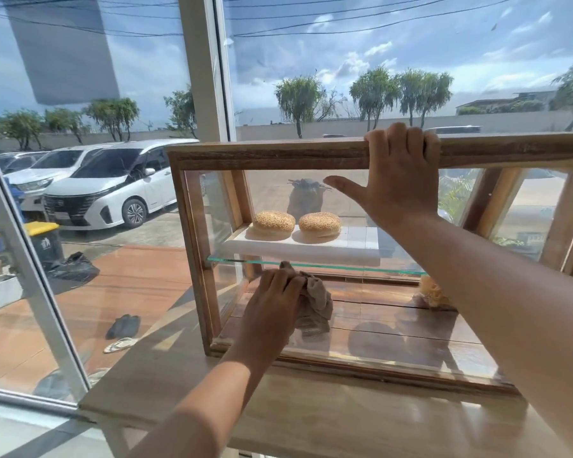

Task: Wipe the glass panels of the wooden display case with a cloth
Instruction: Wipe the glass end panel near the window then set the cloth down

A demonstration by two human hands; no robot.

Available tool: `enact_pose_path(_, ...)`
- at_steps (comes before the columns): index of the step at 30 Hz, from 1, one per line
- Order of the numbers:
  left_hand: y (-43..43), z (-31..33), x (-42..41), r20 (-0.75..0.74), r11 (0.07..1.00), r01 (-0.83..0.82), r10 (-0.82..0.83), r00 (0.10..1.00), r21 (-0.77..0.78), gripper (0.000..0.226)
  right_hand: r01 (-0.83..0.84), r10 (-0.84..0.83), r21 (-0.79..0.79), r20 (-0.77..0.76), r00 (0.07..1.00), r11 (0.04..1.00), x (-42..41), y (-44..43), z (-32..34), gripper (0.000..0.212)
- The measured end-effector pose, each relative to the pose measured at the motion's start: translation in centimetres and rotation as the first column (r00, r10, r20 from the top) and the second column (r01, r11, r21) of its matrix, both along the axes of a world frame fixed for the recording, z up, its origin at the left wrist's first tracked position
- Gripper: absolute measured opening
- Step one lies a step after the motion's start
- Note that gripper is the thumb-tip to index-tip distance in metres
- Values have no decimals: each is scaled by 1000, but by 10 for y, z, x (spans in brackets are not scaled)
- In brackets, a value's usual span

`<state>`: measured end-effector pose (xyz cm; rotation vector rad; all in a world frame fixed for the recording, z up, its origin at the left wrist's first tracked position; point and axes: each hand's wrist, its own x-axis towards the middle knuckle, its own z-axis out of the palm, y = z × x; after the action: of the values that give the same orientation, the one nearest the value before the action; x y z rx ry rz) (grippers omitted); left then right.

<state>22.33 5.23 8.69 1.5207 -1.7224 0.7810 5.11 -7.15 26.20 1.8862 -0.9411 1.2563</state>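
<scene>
Cloth (315,300) gripped by left hand (275,294) against glass; right hand (401,173) clasps display case (262,155) top.

rough wooden case (268,155), glossy glass panels (371,335)

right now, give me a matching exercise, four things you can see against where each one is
Things:
1. left hand
2. right hand
3. sesame buns
4. yellow-lidded bin

Places:
a. on the white board above the glass shelf
b. gripping the case's top rail
c. outside, beside the white cars
d. holding the cloth below the glass shelf

Pairs: 1-d, 2-b, 3-a, 4-c
</scene>
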Motion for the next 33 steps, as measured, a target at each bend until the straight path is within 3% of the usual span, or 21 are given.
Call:
enact_pose_path(2,0,15,-7,-18,999,24,-24,1000,-21,32,-24,24,11,-6,1000,1000,-2,0,1,80)
enact_pose_path(4,-3,47,-20,-32,988,44,-49,998,-150,18,-62,62,37,-13,998,997,-4,1,1,75)
enact_pose_path(8,-29,109,-34,-26,932,22,-34,999,-361,19,-198,199,53,-7,980,979,-15,2,7,58)
enact_pose_path(12,-48,107,-38,-71,913,-51,24,997,-406,20,-268,269,28,-62,961,963,-28,-3,10,49)
enact_pose_path(19,-58,100,-48,-77,901,-82,54,996,-426,21,-165,162,-69,-54,985,984,-19,-4,4,41)
enact_pose_path(24,-52,44,-34,90,945,40,-11,996,-325,32,-129,123,-127,-50,991,984,-18,-6,2,43)
enact_pose_path(29,-36,-40,-28,161,985,90,-66,985,-146,36,-120,115,-150,-40,993,981,-16,-7,1,41)
enact_pose_path(33,-29,-93,-24,203,993,105,-112,973,44,26,-110,105,-126,-47,993,986,-16,-6,1,43)
